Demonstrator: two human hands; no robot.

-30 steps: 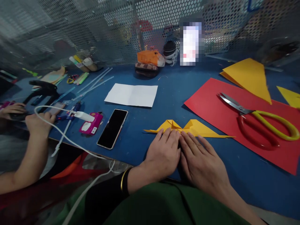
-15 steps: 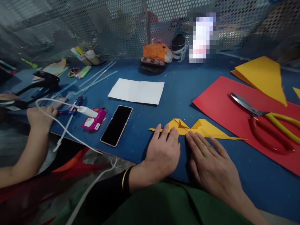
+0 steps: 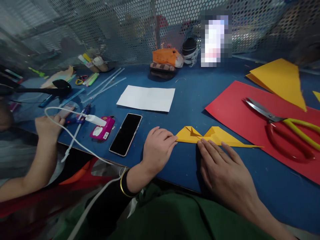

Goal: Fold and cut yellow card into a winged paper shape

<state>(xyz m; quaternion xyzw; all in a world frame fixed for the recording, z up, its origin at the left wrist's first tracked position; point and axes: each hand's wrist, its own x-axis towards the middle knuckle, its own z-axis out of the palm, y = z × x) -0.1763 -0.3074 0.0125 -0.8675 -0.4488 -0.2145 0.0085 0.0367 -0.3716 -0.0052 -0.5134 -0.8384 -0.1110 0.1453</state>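
A folded yellow paper (image 3: 212, 136) with two peaks and long thin ends lies on the blue table (image 3: 155, 160). My left hand (image 3: 158, 146) is closed over its left end, fingertips together on the paper, covering that tip. Stretched out flat, my right hand (image 3: 225, 166) presses its fingertips on the lower edge near the middle notch. A red sheet (image 3: 225, 103) is just beyond the paper's right end, with scissors (image 3: 272, 118) with one red and one yellow handle lying partly spread on it.
Left of my hands are a phone (image 3: 125, 134), a magenta power socket (image 3: 103, 128) with a white cable, and a glue gun (image 3: 83, 113). A white sheet (image 3: 147, 98) lies behind. Another person's hand (image 3: 48, 126) rests at the left. Folded yellow paper (image 3: 280, 80) is at the back right.
My left hand has slid left along the paper to its left end, and its fingers have gone from spread to closed. My right hand stays in place. The black object at the far left has shifted.
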